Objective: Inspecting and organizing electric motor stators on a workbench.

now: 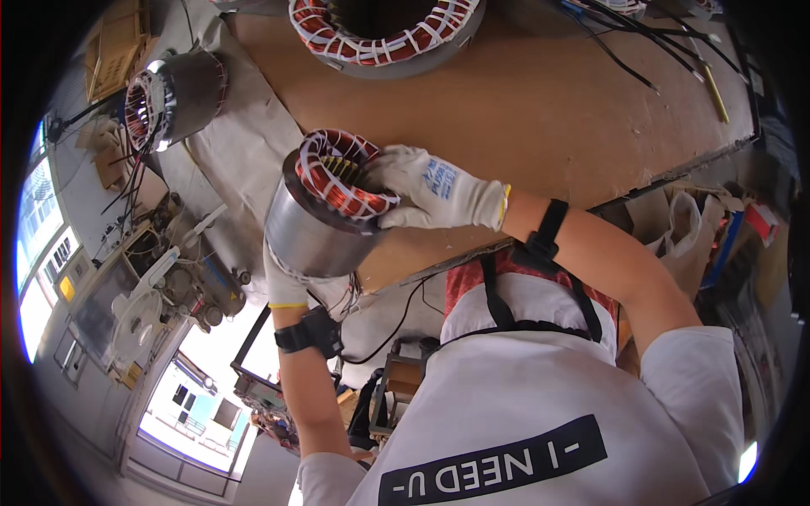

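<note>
I hold a grey metal motor stator [316, 228] with copper windings laced in white cord at its top, lifted at the near edge of the brown workbench [523, 110]. My left hand [283, 282], in a white glove, supports it from underneath and is mostly hidden behind it. My right hand [426, 190], also gloved, grips the upper rim and the windings, fingers curled over the coil. Black straps sit on both wrists.
A larger wound stator [384, 34] rests at the bench's far side, and another stator [173, 93] lies on grey paper at the left. Black cables and a yellow pencil [715, 94] lie at the far right. Machines and clutter stand below left; bags hang at the right.
</note>
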`<state>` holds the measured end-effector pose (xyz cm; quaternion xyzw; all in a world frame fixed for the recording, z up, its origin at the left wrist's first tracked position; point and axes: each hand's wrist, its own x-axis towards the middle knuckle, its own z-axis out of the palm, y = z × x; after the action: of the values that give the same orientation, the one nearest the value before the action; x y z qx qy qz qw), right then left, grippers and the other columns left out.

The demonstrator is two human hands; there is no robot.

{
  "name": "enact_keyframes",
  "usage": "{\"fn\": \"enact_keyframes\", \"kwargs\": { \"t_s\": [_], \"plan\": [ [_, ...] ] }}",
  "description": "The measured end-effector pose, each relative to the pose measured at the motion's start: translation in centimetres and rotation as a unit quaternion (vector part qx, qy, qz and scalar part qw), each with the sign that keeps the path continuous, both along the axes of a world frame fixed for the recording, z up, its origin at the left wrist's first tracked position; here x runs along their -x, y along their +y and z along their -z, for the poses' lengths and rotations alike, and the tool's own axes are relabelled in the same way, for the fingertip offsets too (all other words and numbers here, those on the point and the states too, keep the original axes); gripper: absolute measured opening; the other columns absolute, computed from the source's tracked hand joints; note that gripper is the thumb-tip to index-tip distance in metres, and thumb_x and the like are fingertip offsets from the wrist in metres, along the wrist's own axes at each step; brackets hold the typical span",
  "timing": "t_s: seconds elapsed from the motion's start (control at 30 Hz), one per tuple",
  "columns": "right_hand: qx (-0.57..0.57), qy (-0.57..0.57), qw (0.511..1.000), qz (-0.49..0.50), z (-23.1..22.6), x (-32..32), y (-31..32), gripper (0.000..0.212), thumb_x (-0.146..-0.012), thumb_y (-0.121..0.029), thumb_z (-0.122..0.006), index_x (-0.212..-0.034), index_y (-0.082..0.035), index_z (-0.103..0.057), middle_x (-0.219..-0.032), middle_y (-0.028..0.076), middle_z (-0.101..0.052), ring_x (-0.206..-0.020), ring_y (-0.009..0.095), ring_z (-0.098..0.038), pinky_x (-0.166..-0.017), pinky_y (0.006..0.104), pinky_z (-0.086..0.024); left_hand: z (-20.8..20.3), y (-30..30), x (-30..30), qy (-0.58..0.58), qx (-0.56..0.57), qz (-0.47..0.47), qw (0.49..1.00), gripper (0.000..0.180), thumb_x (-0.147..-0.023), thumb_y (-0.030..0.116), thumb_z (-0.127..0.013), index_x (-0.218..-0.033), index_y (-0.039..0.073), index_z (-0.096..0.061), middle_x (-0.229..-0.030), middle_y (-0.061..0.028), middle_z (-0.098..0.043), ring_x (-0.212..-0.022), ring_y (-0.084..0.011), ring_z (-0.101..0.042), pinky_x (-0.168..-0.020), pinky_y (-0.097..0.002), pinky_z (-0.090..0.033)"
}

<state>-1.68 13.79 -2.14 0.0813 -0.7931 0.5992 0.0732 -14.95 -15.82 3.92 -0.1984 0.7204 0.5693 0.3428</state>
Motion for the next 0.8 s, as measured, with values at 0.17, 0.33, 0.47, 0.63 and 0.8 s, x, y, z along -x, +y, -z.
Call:
{"fn": "enact_keyframes", "kwargs": {
  "t_s": [0.17,0.33,0.47,0.63,0.8],
  "plan": [
    [0.001,0.009,0.999,0.041,0.2,1.3,-0.5,0.051,-0.087,-0.048,-0.064,-0.112,-0.003,-0.063,-0.114,0.02,-0.062,-0.111,0.041,-0.057,-0.099,0.0483,-0.043,-1.2,4.3,-3.8,0.152,-0.058,0.001,0.987,0.058,-0.103,0.046,-0.039,-0.145,0.005,-0.04,-0.149,-0.0122,-0.043,-0.132,-0.0293,-0.046,-0.111,-0.0443,-0.039],
    [-0.061,-0.035,0.992,0.103,-1.1,1.1,-1.6,0.046,-0.091,-0.046,-0.059,-0.108,-0.004,-0.063,-0.107,0.02,-0.064,-0.104,0.038,-0.06,-0.092,0.0463,-0.047,-2.9,6.3,-7.9,0.192,-0.131,-0.033,0.972,0.079,-0.099,0.064,-0.033,-0.153,0.007,-0.025,-0.152,-0.0121,-0.037,-0.139,-0.0267,-0.037,-0.115,-0.0436,-0.032],
    [-0.113,-0.117,0.985,0.052,-3.1,-3.4,-1.1,0.049,-0.093,-0.05,-0.053,-0.107,-0.004,-0.062,-0.092,0.022,-0.066,-0.089,0.04,-0.064,-0.081,0.0487,-0.049,-4.1,6.7,-11.1,0.121,-0.068,-0.024,0.99,0.069,-0.104,0.053,-0.032,-0.148,0.0,-0.031,-0.147,-0.0153,-0.044,-0.134,-0.0297,-0.045,-0.113,-0.0438,-0.035],
    [-0.139,-0.194,0.971,-0.004,-5.6,-9.9,-0.5,0.051,-0.09,-0.053,-0.057,-0.095,-0.003,-0.066,-0.083,0.017,-0.066,-0.081,0.037,-0.064,-0.073,0.0482,-0.048,-6.4,6.2,-16.7,-0.044,-0.094,-0.097,0.99,0.067,-0.104,0.053,-0.035,-0.15,0.005,-0.029,-0.148,-0.0131,-0.042,-0.135,-0.03,-0.044,-0.114,-0.0451,-0.035],
    [0.004,-0.022,0.999,-0.036,-1.5,-10.5,1.0,0.06,-0.086,-0.061,-0.058,-0.111,-0.007,-0.065,-0.109,0.015,-0.067,-0.106,0.033,-0.062,-0.097,0.0471,-0.042,-7.2,7.2,-15.3,-0.017,-0.013,-0.107,0.994,0.063,-0.105,0.048,-0.037,-0.148,0.003,-0.03,-0.147,-0.0131,-0.043,-0.134,-0.0282,-0.044,-0.111,-0.0436,-0.038]
  ]
}}
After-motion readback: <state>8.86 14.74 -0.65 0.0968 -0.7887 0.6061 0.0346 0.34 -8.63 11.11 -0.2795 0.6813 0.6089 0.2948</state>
